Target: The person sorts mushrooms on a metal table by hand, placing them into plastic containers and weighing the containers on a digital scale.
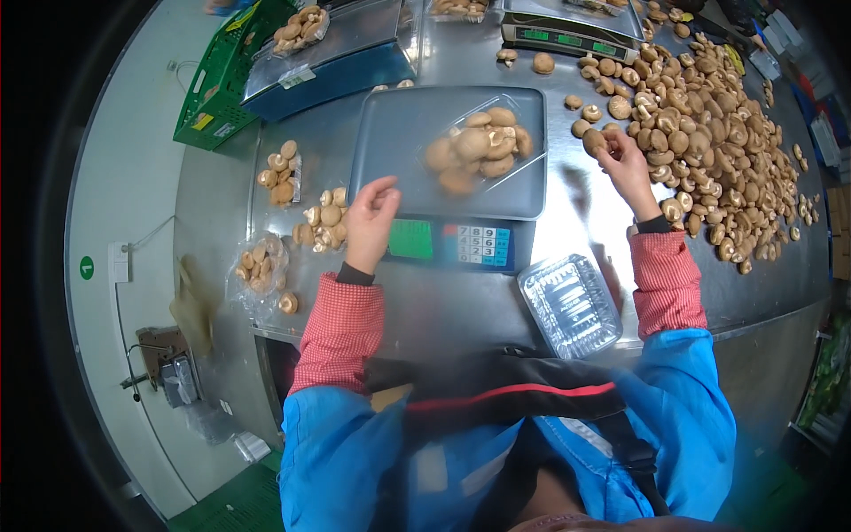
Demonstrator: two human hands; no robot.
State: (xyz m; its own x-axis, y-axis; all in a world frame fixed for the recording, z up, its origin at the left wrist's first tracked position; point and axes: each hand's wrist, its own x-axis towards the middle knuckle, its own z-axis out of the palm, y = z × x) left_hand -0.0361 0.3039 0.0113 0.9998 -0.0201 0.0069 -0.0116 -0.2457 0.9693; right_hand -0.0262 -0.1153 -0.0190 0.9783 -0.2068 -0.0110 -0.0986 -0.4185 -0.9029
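Note:
My right hand holds a brown mushroom between thumb and fingers, at the left edge of a big heap of mushrooms. My left hand is near the lower left corner of the scale's grey tray, fingers curled, with nothing seen in it. On that tray a clear plastic punnet holds several mushrooms. Below the tray show the scale's green display and its keypad. Nested clear plastic punnets lie near the table edge, between my arms.
Loose mushrooms and a small filled punnet lie left of the scale, above a clear bag of mushrooms. A wrapping machine and a green crate stand at the upper left. A second scale stands at the back.

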